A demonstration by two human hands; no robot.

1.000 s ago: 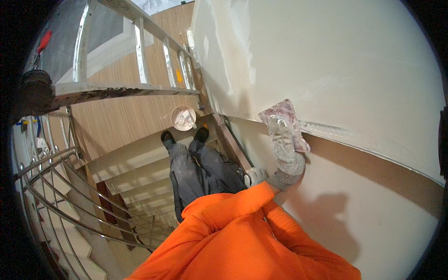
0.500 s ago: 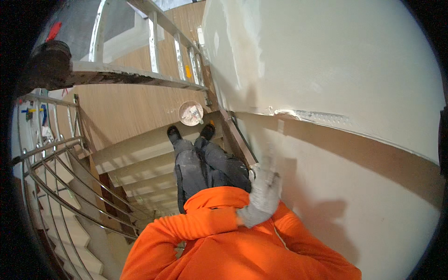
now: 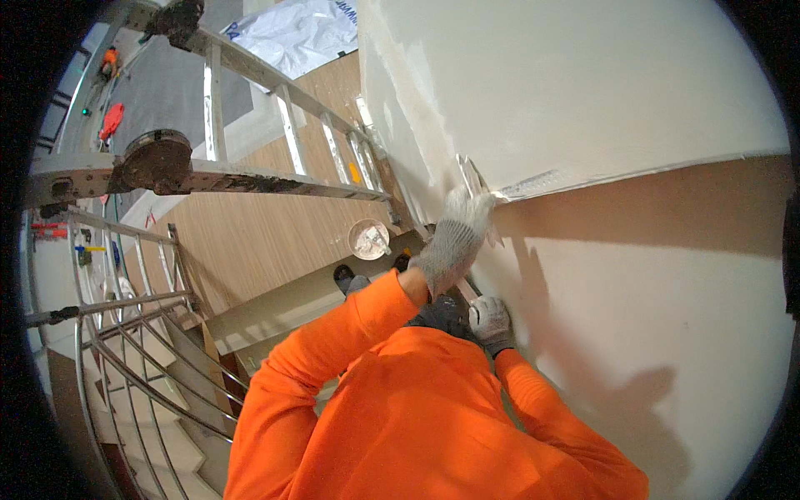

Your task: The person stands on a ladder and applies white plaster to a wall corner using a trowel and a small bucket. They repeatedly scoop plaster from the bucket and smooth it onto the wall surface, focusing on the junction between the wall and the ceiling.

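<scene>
Hands both gloved in my feed, left hand (image 3: 463,215) closed round a spatula (image 3: 472,178), its blade tilted near the upper wall's (image 3: 617,92) bottom edge, right hand (image 3: 490,320) bent at the handrail (image 3: 467,289), grip I cannot tell, bucket (image 3: 351,238) beyond, ladder (image 3: 292,129) farther left.

Matt knit gloves (image 3: 454,242); smooth matt wall (image 3: 600,92); metal ladder (image 3: 214,108).

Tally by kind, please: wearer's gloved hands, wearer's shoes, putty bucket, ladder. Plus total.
Gloved hands: 2 (left hand, right hand)
Dark shoes, partly hidden: 2
Putty bucket: 1
Metal ladder: 1
Total: 6
</scene>
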